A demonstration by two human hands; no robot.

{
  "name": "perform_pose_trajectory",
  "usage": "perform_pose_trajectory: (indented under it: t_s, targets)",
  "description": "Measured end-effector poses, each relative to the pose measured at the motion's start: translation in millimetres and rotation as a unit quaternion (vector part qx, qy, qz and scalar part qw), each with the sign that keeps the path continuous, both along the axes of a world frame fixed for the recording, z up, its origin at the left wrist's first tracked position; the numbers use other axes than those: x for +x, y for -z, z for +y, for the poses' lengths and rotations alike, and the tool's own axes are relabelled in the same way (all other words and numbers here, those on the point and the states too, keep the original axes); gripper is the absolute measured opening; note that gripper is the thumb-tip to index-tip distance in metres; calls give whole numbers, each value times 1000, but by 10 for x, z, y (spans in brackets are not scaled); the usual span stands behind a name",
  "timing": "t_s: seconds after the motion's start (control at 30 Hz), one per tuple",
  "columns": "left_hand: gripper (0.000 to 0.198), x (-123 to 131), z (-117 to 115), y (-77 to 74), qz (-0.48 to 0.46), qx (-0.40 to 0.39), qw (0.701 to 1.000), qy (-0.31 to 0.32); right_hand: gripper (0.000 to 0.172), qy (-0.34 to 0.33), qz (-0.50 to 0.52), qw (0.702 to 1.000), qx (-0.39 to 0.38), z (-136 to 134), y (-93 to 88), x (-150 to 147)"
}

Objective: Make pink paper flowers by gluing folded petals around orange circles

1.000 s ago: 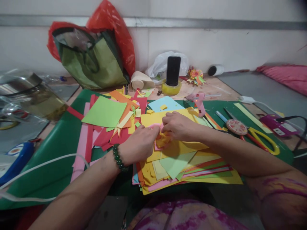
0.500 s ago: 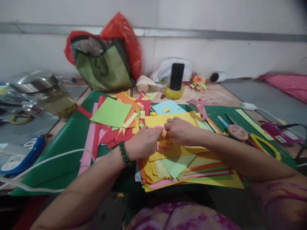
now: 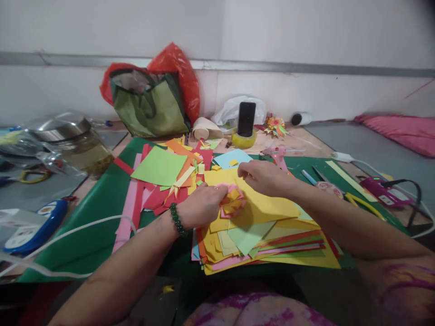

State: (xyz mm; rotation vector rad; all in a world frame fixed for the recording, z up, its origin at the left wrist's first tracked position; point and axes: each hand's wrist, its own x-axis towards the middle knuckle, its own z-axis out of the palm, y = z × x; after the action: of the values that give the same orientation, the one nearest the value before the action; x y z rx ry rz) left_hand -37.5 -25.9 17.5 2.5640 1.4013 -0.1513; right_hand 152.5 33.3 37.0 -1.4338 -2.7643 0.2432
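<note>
My left hand (image 3: 207,204), with a green bead bracelet (image 3: 177,220) at its wrist, pinches the left side of a pink and yellow paper flower (image 3: 233,199). The flower rests over a yellow paper sheet (image 3: 268,203) that tops a stack of coloured papers. Above and to the right of the flower, apart from it, is my right hand (image 3: 261,176), its fingers curled downward and closed. Whatever these fingers may hold is hidden. Just behind that hand lies a pink glue gun (image 3: 279,158), partly covered.
A light green sheet (image 3: 159,166) and coloured scraps lie left on the green mat (image 3: 84,217). To the right are yellow-handled scissors (image 3: 365,206). A phone (image 3: 246,118) stands in a tape roll (image 3: 244,141) at the back. A white cable (image 3: 84,225) crosses the left side.
My right hand has come away from the flower, moving up and to the right, so more of the flower shows. My left hand keeps its hold. The camera view has tilted up slightly.
</note>
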Motion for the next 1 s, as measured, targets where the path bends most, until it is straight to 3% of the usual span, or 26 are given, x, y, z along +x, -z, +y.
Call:
perform_pose_trajectory:
  t_s: [0.07,0.2,0.47,0.67,0.87,1.0]
  targets:
    - [28,-16,10,13,-12,5,1000,5,35,40,24,997,-57,44,67,21]
    - [31,-37,25,13,-20,14,1000,14,49,13,100,983,-152,99,220,9]
    - [33,-59,45,-33,34,56,998,15,45,17,-26,993,-113,-174,108,21]
    - [36,-73,59,-119,6,72,997,-27,42,1,-10,992,-126,-253,-5,193]
    - [34,-19,9,-100,-2,48,999,-12,70,-30,86,989,-120,-94,173,174]
    - [29,-27,12,-77,-9,36,999,-12,70,-31,77,985,-152,-65,258,66]
